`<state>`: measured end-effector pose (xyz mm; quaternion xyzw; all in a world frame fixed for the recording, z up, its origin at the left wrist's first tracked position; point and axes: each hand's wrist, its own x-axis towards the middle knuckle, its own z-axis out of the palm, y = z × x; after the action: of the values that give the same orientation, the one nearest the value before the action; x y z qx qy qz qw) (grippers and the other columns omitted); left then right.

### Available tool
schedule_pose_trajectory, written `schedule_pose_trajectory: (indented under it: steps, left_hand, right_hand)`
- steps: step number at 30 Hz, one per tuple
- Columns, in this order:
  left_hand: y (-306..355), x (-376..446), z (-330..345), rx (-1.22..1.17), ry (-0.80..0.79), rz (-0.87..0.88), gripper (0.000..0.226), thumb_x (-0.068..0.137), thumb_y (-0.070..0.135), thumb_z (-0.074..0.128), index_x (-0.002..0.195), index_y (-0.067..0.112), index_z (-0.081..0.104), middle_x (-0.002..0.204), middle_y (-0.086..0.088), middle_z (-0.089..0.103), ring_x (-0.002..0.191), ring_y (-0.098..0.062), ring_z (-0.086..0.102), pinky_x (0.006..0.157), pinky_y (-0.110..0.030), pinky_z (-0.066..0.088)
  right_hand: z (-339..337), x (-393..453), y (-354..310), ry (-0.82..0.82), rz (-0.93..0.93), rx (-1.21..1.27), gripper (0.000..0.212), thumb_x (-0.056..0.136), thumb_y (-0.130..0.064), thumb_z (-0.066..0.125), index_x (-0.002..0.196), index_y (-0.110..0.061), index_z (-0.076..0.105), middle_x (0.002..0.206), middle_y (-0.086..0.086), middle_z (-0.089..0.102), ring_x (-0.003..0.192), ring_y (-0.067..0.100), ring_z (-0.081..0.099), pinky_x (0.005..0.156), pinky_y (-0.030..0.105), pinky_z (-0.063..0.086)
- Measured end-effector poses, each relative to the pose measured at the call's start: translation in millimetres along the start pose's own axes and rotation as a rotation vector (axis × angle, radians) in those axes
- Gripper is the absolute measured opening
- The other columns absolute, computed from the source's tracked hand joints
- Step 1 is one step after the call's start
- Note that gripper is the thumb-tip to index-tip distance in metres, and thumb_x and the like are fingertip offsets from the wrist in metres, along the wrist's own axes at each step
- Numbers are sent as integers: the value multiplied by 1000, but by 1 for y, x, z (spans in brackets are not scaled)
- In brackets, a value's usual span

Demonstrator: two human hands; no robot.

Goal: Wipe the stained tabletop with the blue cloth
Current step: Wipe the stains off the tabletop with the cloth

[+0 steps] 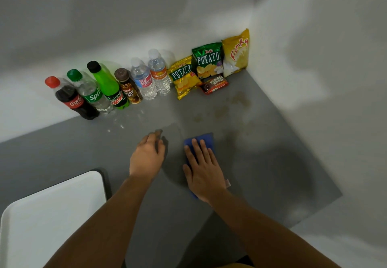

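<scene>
Blue cloth [201, 142] pressed flat under the right hand [204, 171], left hand [146, 156] rested open on the grey surface [261, 163], brownish stains [230, 108] seen toward the far right corner.

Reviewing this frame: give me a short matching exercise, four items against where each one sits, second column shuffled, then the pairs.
Column one:
1. blue cloth
2. Coca-Cola bottle
3. yellow Funky bag
4. white tray

Column two:
A. in the back corner, leaning on the wall
B. under the flat right hand
C. near left part of the tabletop
D. left end of the bottle row

Pairs: 1-B, 2-D, 3-A, 4-C
</scene>
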<state>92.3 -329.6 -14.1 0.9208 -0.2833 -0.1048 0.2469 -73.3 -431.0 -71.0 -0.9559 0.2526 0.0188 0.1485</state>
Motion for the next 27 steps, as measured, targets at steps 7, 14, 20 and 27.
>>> schedule_pose_trajectory:
  steps: [7,14,20,27]
  left_hand:
    - [-3,2,4,21,67,49,34,99,39,52,129,24,58,110,-8,71,93,-33,68,71,-38,51]
    - [0,7,5,56,58,52,29,98,44,51,117,25,62,91,-10,71,82,-38,68,63,-38,48]
    - [13,10,19,-1,4,73,35,99,38,52,128,22,61,123,-7,64,112,-32,60,83,-44,53]
    - [23,12,56,-11,-74,164,53,101,34,52,150,15,44,158,-6,38,147,-23,30,120,-37,28]
  right_hand:
    - [-13,68,2,33,-126,35,60,107,-47,27,161,-21,26,170,5,16,157,26,7,126,45,15]
    - [-32,107,48,69,-25,86,57,108,-46,30,161,-27,25,171,-1,11,158,22,2,127,42,5]
    - [-41,84,90,94,137,56,58,108,-48,22,162,-27,18,171,-1,4,158,21,-3,128,42,3]
    - [-26,29,62,89,192,50,65,105,-54,9,163,-26,9,171,-1,-4,156,21,-15,127,41,-4]
